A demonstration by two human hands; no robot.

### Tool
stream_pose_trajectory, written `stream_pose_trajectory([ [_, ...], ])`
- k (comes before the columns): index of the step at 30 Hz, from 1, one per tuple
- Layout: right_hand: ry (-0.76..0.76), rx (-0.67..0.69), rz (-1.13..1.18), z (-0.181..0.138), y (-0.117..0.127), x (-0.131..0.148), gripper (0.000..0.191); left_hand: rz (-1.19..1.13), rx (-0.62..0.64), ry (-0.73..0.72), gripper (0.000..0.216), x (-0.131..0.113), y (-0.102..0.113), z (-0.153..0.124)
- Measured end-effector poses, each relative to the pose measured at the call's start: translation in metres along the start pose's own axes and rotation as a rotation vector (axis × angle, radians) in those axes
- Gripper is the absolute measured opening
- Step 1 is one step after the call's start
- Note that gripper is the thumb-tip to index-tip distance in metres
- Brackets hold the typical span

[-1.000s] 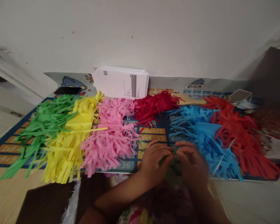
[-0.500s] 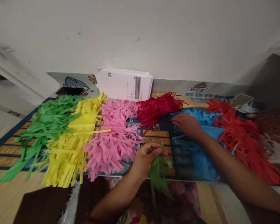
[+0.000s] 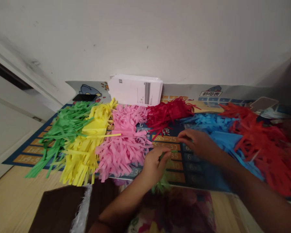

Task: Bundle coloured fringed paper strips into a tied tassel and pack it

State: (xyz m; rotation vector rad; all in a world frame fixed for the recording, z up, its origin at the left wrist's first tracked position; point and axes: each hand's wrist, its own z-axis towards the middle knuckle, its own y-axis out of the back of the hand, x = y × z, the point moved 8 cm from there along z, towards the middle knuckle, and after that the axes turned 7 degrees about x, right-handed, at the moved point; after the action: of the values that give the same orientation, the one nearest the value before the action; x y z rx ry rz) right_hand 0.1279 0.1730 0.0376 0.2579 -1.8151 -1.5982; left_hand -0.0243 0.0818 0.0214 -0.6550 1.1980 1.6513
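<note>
My left hand [image 3: 155, 165] is closed in a pinch on a green tissue-paper tassel [image 3: 162, 184], whose fringe hangs blurred below the fingers. A short green tip pokes out past the thumb. My right hand [image 3: 196, 142] hovers just to the right, fingers curled and pinched together; whatever they may hold cannot be made out. Behind it lies a blue fringed paper bundle [image 3: 208, 122]. To the left of my left hand is a pink fringed paper bundle [image 3: 122, 153], and a dark red one [image 3: 171, 113] lies farther back.
Green [image 3: 70, 121], yellow [image 3: 84, 145] and orange-red fringed paper bundles [image 3: 259, 139] line the table mat [image 3: 9, 159]. A white box [image 3: 133, 90] leans on the wall. A black phone [image 3: 84, 97] lies at the back left. Brown cardboard [image 3: 55, 207] is below the table edge.
My right hand has come down and nearer to my left hand, away from the blue bundle. The green tassel's fringe has shifted under my left hand. The view has turned slightly left.
</note>
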Motion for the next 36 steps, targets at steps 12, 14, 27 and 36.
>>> stream_pose_trajectory([
  [12,-0.352,-0.598,1.056,-0.11,-0.053,-0.008,0.021,0.118,0.048,-0.216,0.01,-0.036,-0.023,0.002],
  [14,-0.392,-0.642,1.13,-0.115,-0.055,-0.01,0.024,0.134,0.075,-0.227,0.01,-0.039,-0.027,0.002],
  [27,-0.291,-0.611,0.828,-0.128,-0.037,0.003,0.007,0.32,0.22,-0.362,0.013,-0.052,-0.037,-0.005],
  [36,-0.296,-0.518,0.848,-0.127,-0.042,0.001,0.011,0.162,0.289,-0.193,0.01,-0.037,-0.045,-0.004],
])
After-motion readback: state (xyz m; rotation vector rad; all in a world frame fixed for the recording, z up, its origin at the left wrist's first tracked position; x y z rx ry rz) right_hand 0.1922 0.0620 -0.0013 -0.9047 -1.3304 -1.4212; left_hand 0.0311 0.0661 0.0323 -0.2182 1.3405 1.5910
